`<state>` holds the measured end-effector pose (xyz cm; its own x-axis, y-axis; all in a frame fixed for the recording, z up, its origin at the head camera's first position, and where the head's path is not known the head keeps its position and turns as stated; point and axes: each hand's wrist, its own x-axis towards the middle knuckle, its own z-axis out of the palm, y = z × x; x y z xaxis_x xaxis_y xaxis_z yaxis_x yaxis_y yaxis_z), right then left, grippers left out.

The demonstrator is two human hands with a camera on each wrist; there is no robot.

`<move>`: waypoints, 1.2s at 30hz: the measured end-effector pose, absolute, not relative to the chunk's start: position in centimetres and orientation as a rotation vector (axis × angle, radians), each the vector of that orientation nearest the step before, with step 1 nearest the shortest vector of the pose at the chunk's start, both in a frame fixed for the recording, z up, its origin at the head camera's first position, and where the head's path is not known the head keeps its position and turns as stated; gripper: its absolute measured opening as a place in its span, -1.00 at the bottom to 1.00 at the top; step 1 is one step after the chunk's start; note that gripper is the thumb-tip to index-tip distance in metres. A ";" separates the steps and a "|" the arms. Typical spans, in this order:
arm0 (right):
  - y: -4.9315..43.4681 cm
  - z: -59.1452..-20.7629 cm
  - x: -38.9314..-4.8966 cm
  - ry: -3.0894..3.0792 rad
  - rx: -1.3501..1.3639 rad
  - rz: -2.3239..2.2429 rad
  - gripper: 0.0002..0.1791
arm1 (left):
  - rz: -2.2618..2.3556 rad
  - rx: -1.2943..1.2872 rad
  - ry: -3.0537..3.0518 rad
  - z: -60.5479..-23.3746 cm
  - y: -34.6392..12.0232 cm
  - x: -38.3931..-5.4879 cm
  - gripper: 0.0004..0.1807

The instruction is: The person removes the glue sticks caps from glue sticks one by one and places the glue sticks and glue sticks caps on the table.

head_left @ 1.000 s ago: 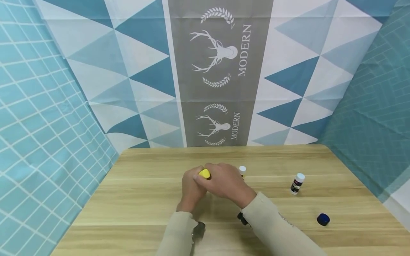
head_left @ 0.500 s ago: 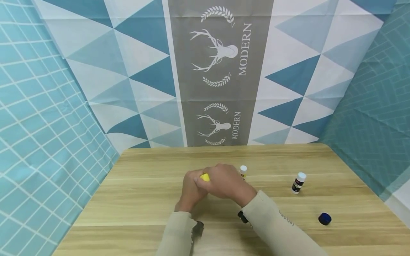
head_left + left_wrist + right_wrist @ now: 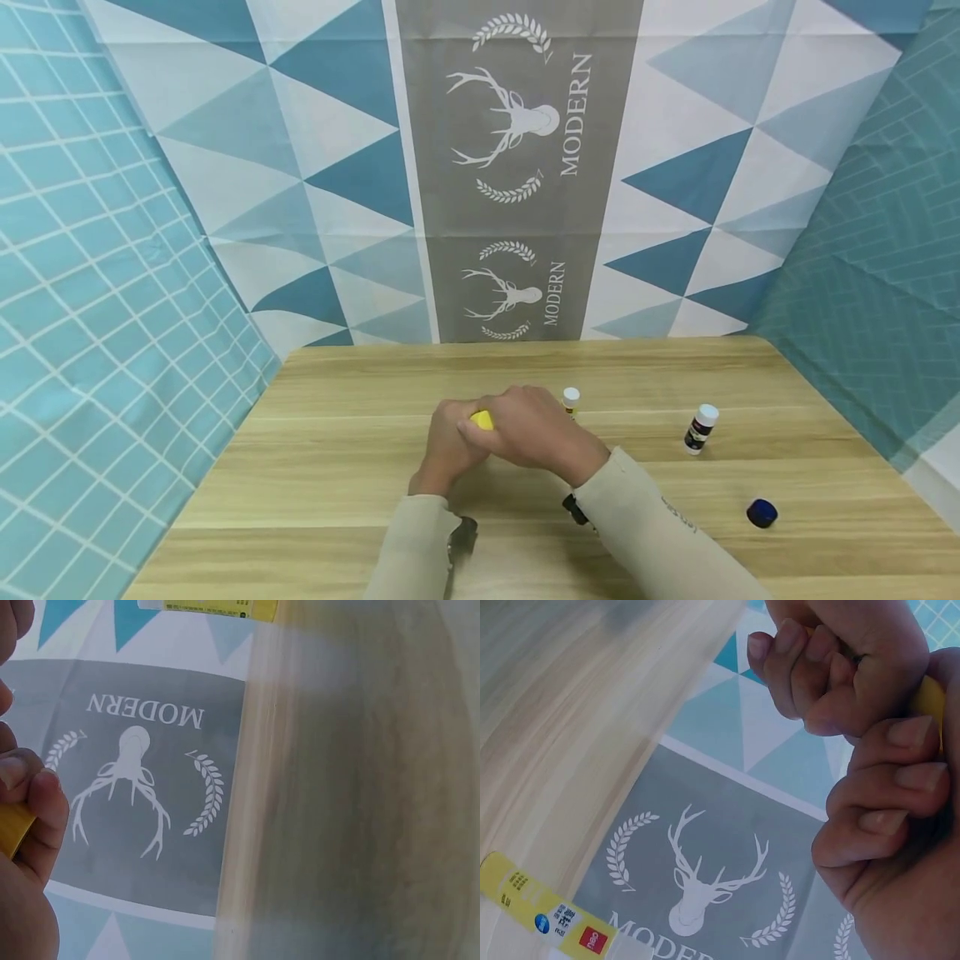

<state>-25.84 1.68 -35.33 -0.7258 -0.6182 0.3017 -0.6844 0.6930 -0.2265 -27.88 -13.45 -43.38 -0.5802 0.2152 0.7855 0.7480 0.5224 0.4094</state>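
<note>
Both hands are together over the middle of the table. My left hand grips a yellow object from the left. My right hand curls round it from the right, its thumb lying along it. Most of the yellow object is hidden by the fingers, so its kind cannot be told. In the left wrist view a yellow, tube-like end shows beneath the left fingers. Just behind the right hand stands a yellow glue stick with a white cap, partly covered in the head view.
To the right stands a small dark-labelled bottle with a white cap. Nearer the front right lies a round dark blue cap-like piece. The wooden table meets patterned cloth at its back edge.
Both hands stay gripped round the yellow object at nearly the same spot. The right hand and forearm have shifted slightly to the right, and the visible yellow part has turned a little.
</note>
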 end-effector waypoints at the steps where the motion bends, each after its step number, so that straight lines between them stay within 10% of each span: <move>1: 1.7 -35.3 -25.8 -2.693 1.058 0.480 -0.66 | -0.981 -0.784 -2.077 -43.4 -13.4 -27.9 -0.94; 15: 3.7 -35.9 -27.0 -2.395 1.288 0.533 -0.52 | -0.672 -0.925 -1.952 -41.7 -12.8 -27.5 -0.68; 36: 2.9 -36.3 -25.3 -2.449 1.067 0.508 -0.66 | -0.971 -0.881 -2.056 -42.5 -12.9 -27.4 -0.94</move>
